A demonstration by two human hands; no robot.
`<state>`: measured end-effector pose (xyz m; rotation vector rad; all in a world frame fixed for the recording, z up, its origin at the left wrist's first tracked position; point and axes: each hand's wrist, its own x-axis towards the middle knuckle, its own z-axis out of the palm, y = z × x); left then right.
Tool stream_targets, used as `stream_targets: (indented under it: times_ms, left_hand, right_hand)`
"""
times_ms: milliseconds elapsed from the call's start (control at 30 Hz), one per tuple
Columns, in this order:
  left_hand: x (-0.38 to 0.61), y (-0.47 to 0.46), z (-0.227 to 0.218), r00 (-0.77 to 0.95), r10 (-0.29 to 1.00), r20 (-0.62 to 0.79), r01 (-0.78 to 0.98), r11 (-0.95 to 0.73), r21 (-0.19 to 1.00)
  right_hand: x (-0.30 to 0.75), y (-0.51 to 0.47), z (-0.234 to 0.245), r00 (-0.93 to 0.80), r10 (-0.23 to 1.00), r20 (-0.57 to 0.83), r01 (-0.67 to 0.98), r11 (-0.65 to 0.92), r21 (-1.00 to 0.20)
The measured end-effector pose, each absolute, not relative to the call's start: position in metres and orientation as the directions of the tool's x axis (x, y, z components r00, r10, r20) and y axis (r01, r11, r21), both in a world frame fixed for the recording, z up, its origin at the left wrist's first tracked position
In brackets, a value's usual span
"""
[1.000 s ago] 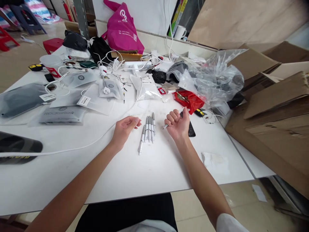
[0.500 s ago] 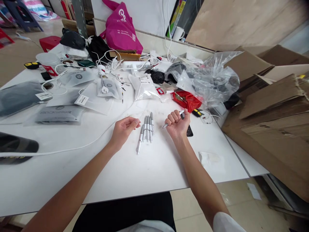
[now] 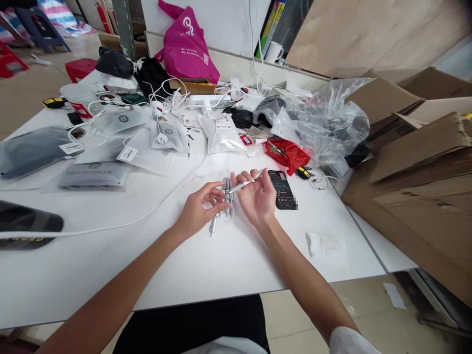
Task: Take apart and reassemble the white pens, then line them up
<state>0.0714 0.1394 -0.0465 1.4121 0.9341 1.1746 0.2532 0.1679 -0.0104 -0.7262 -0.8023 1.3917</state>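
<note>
Right hand (image 3: 258, 199) is holding one pen (image 3: 240, 187) slantwise above the desk (image 3: 177, 275), palm turned up, thumb and fingers gripping; left hand (image 3: 199, 206) is hovering at the pen's near end, fingers curving, thumb standing apart, nothing visibly gripped; whether it's touching the tip, cannot tell; other pens (image 3: 231, 199) are lying grouped on the desk beneath and between the hands, partly hidden, so no sure count; one of them is sticking out lower; progress: a single pen is being handled, the rest are resting loose; whether any are finished, not showing; phone (image 3: 282, 191) is lying screen up just beside the right hand.
</note>
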Motion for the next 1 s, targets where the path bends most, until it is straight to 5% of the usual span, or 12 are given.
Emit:
stream_targets:
  times_ms: [267, 367, 467, 567, 700, 833, 1000]
  left_hand:
    - [0.071, 0.138, -0.023, 0.07, 0.983, 0.17, -0.3, -0.142, 0.943]
    - [0.07, 0.14, -0.019, 0.054, 0.984, 0.171, -0.37, -0.14, 0.918]
    - [0.07, 0.142, -0.021, 0.052, 0.992, 0.112, -0.476, -0.074, 0.877]
    - [0.068, 0.145, -0.024, 0.073, 0.995, 0.064, -0.52, -0.017, 0.854]
    - [0.067, 0.142, -0.024, 0.012, 0.983, 0.185, -0.374, -0.167, 0.912]
    - [0.07, 0.135, -0.023, -0.015, 0.936, 0.353, -0.189, -0.349, 0.918]
    - [0.07, 0.134, -0.025, -0.03, 0.924, 0.381, -0.195, -0.379, 0.905]
  right_hand:
    - [0.24, 0.146, -0.025, -0.167, 0.983, 0.078, -0.283, 0.028, -0.959]
    - [0.271, 0.133, -0.033, -0.176, 0.966, 0.189, 0.102, 0.209, -0.973]
    - [0.327, 0.12, -0.048, -0.061, 0.896, 0.44, 0.622, 0.379, -0.686]
    - [0.382, 0.109, -0.067, 0.037, 0.86, 0.509, 0.892, 0.201, -0.405]
    - [0.416, 0.098, -0.085, 0.143, 0.867, 0.478, 0.966, -0.016, -0.259]
    - [0.415, 0.095, -0.088, 0.125, 0.852, 0.509, 0.98, -0.026, -0.197]
    - [0.414, 0.094, -0.087, 0.126, 0.832, 0.54, 0.983, -0.03, -0.183]
